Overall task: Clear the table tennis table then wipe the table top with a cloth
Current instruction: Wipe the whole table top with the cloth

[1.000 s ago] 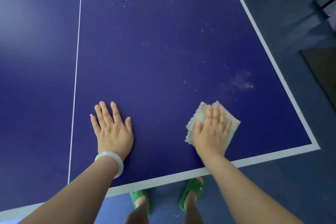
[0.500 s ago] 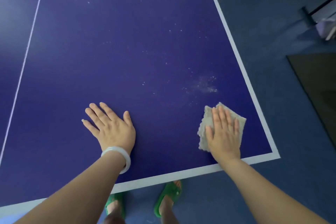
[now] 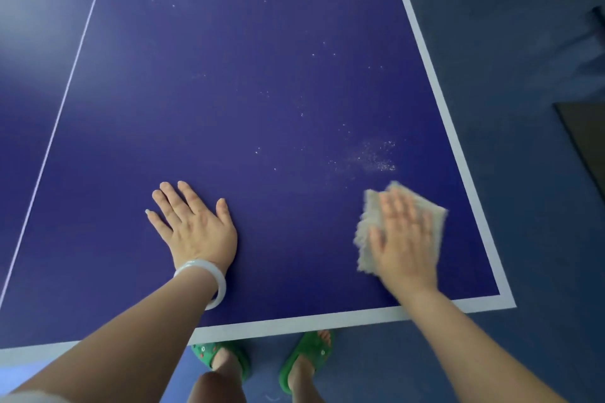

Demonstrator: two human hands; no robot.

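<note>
The dark blue table tennis table with white edge lines fills the view. My right hand lies flat with straight fingers on a pale beige cloth, pressing it onto the table near the front right corner; both are motion-blurred. A patch of whitish dust sits just beyond the cloth, with scattered specks farther out. My left hand, wearing a white bangle at the wrist, rests flat on the table to the left, fingers spread.
The table's white front edge runs just before my feet in green sandals. A thin white centre line runs up the left. A dark mat lies on the blue floor at the right.
My right hand and the cloth have slid slightly left, away from the right edge line, and are now blurred with motion. My left hand stays planted on the table.
</note>
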